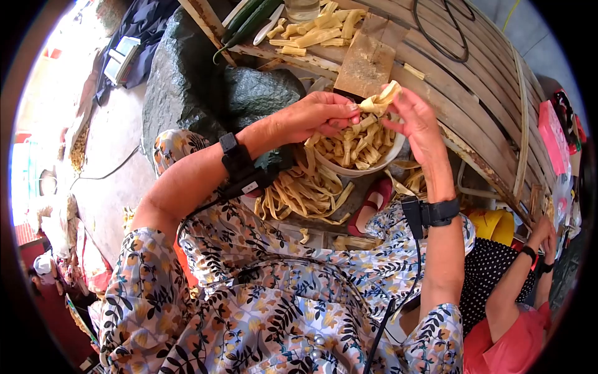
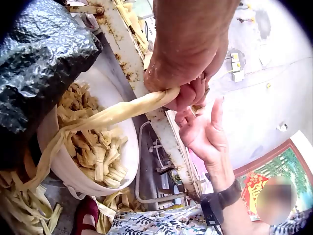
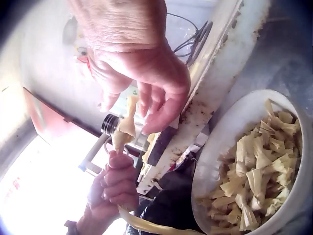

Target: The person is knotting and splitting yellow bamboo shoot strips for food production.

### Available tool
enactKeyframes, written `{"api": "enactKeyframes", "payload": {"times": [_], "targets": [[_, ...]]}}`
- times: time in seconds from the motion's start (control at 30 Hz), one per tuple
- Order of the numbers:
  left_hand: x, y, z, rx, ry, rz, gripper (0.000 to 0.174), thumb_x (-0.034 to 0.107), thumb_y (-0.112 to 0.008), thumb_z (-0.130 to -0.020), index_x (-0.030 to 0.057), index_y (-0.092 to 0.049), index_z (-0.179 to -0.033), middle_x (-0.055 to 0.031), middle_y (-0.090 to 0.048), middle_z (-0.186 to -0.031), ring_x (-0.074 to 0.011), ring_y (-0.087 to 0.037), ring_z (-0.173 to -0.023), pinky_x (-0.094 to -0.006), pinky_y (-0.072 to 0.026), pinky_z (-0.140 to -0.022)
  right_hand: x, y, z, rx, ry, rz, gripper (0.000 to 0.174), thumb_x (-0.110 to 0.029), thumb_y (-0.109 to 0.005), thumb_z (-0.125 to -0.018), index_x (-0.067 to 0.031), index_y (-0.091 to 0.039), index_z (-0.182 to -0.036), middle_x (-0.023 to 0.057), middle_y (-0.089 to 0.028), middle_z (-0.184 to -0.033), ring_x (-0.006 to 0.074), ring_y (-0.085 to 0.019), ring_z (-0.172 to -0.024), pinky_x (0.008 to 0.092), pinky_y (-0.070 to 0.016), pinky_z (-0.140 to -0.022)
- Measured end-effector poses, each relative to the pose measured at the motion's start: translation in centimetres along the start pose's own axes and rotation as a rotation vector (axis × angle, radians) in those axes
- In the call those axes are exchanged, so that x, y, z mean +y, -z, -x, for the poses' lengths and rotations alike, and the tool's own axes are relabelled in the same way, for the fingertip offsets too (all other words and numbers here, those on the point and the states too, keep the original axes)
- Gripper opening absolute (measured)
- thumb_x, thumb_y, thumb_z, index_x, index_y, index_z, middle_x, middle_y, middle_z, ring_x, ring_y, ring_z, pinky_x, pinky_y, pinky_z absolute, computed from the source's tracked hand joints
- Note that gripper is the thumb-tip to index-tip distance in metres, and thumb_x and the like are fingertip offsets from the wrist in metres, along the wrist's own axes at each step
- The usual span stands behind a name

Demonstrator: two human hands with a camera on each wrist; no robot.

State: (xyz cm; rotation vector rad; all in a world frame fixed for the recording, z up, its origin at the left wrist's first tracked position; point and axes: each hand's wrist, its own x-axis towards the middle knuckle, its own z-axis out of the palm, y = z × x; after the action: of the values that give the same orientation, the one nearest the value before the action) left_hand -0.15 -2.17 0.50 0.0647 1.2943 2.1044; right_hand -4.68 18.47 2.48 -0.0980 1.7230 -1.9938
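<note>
My left hand [image 1: 321, 116] pinches a pale yellow, pliable strip [image 1: 381, 100] near a folded, knot-like end that sticks up past the fingertips. From under the curled fingers, the strip's long tail [image 2: 117, 112] hangs down across the white bucket in the left wrist view. Beside that upper end is my right hand [image 1: 416, 124], its fingers loosely bent and spread around it. A gap shows between the right thumb and fingers in the right wrist view, with the strip end [image 3: 128, 120] between them. Below both hands, the white bucket [image 3: 205, 171] holds many short knotted pieces [image 3: 249, 176].
Long loose strips [image 1: 302, 190] lie beside the bucket. A slatted bench [image 1: 461, 106] with a rusty frame carries a wooden block [image 1: 366, 65], cut pieces [image 1: 321, 34] and green cucumbers [image 1: 252, 22]. A dark plastic bag [image 1: 180, 81] stands at left. Another person's arms [image 1: 520, 268] show at right.
</note>
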Motion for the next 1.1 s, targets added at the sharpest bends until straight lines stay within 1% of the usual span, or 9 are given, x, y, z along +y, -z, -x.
{"api": "enactKeyframes", "payload": {"times": [0.03, 0.07, 0.13, 0.37, 0.8, 0.83, 0.97, 1.07, 1.1], "targets": [[-0.1, 0.0, 0.0, -0.006, -0.001, 0.005, 0.021, 0.021, -0.049, -0.09, 0.003, -0.055, -0.083, 0.0074, -0.036, -0.059, -0.0021, -0.028, -0.049, -0.0172, -0.0203, -0.043, 0.5, -0.2, 0.0, -0.048, -0.008, 0.075, 0.04, -0.033, -0.069, -0.075, -0.0063, -0.06, -0.103, -0.0013, -0.06, -0.084, 0.0043, -0.053, -0.073, 0.0181, -0.0488, -0.066], [-0.2, 0.1, -0.1, -0.013, -0.002, 0.012, 0.02, 0.02, -0.05, -0.09, 0.0025, -0.056, -0.084, 0.0069, -0.037, -0.059, -0.0021, -0.029, -0.049, -0.0172, -0.0211, -0.042, 1.0, -0.9, 0.0, -0.044, -0.003, 0.086, 0.035, -0.028, -0.07, -0.074, -0.0057, -0.061, -0.099, -0.001, -0.06, -0.082, 0.0029, -0.05, -0.063, 0.0151, -0.0447, -0.053], [-0.5, 0.1, -0.3, -0.018, 0.003, 0.019, 0.019, 0.019, -0.05, -0.089, 0.0022, -0.056, -0.083, 0.0064, -0.038, -0.059, -0.0022, -0.03, -0.049, -0.0172, -0.0217, -0.041, 1.1, -2.2, -0.1, -0.19, -0.018, 0.109, 0.027, -0.021, -0.069, -0.075, -0.0045, -0.061, -0.095, 0.0001, -0.06, -0.078, 0.0016, -0.045, -0.052, 0.0141, -0.0357, -0.044], [0.7, 0.7, 0.0, -0.046, 0.014, 0.046, 0.021, 0.02, -0.047, -0.091, 0.0035, -0.054, -0.081, 0.008, -0.034, -0.056, -0.0003, -0.024, -0.045, -0.016, -0.0171, -0.04, 1.3, -1.3, 0.0, -0.017, 0.06, -0.191, 0.015, -0.01, -0.063, -0.078, -0.0014, -0.06, -0.09, -0.005, -0.046, -0.061, 0.0002, -0.033, -0.046, 0.0155, -0.0247, -0.04], [0.8, 1.6, -0.7, -0.071, 0.092, 0.096, 0.022, 0.022, -0.045, -0.092, 0.0053, -0.053, -0.08, 0.008, -0.032, -0.053, -0.0008, -0.023, -0.043, -0.0164, -0.0161, -0.038, 0.6, -0.2, -0.9, 0.0, 0.021, -0.075, 0.017, -0.015, -0.06, -0.082, -0.0004, -0.061, -0.09, -0.0019, -0.05, -0.063, 0.0008, -0.035, -0.047, 0.0153, -0.0264, -0.042], [0.9, 1.8, -0.7, -0.073, 0.096, 0.095, 0.022, 0.022, -0.045, -0.092, 0.0054, -0.053, -0.08, 0.0079, -0.032, -0.053, -0.0008, -0.023, -0.043, -0.0163, -0.0161, -0.038, 0.7, -0.2, -1.1, -0.029, 0.029, -0.072, 0.017, -0.018, -0.06, -0.082, -0.0024, -0.063, -0.088, -0.0024, -0.051, -0.064, 0.0011, -0.038, -0.049, 0.0143, -0.0306, -0.043], [1.6, 1.9, -0.4, -0.047, 0.082, 0.025, 0.022, 0.023, -0.045, -0.092, 0.0057, -0.053, -0.08, 0.0076, -0.033, -0.053, -0.001, -0.023, -0.042, -0.0162, -0.0165, -0.038, -0.1, -0.8, -1.3, 0.168, 0.13, 0.227, 0.019, -0.023, -0.06, -0.083, -0.0052, -0.066, -0.085, -0.0034, -0.055, -0.066, 0.0014, -0.049, -0.058, 0.0153, -0.0423, -0.051], [2.2, 1.8, -0.3, -0.025, 0.062, -0.033, 0.022, 0.022, -0.046, -0.092, 0.0054, -0.053, -0.079, 0.0074, -0.033, -0.053, -0.0006, -0.024, -0.042, -0.0161, -0.017, -0.037, -0.2, -0.5, -1.5, 0.208, 0.238, 0.339, 0.02, -0.023, -0.06, -0.083, -0.004, -0.067, -0.084, -0.0026, -0.058, -0.067, 0.0021, -0.051, -0.06, 0.0165, -0.0424, -0.051], [2.3, 1.8, -0.3, -0.03, 0.056, -0.033, 0.022, 0.022, -0.046, -0.092, 0.0053, -0.053, -0.079, 0.0073, -0.033, -0.053, -0.0004, -0.024, -0.042, -0.0161, -0.0171, -0.037, -0.1, -0.3, -1.8, 0.261, 0.343, 0.36, 0.025, -0.021, -0.06, -0.082, 0.0021, -0.067, -0.077, 0.0006, -0.059, -0.063, 0.0049, -0.051, -0.054, 0.0178, -0.0426, -0.05]]}}
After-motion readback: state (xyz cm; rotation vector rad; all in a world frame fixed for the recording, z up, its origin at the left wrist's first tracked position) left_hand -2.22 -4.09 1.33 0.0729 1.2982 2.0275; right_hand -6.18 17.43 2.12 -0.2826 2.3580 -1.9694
